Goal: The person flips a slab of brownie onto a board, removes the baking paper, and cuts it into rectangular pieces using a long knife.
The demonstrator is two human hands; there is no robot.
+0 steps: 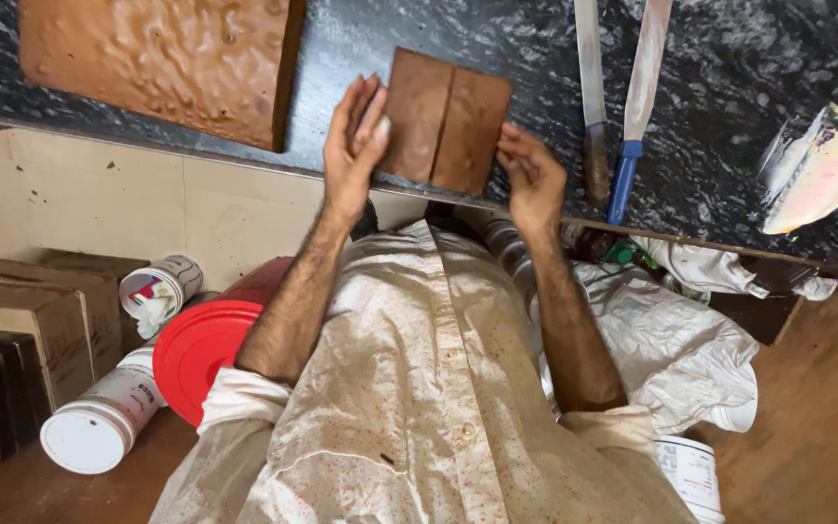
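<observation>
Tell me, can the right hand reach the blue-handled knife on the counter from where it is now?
Probably yes. The right hand rests at the brown slab's edge, and the blue-handled knife lies just beside it on the dark counter, with nothing between them.

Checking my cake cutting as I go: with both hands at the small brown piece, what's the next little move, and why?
Probably ease the two halves apart. The small brown piece shows a cut line down its middle, the left hand rests on its left edge, and the right hand sits at its lower right corner.
</observation>
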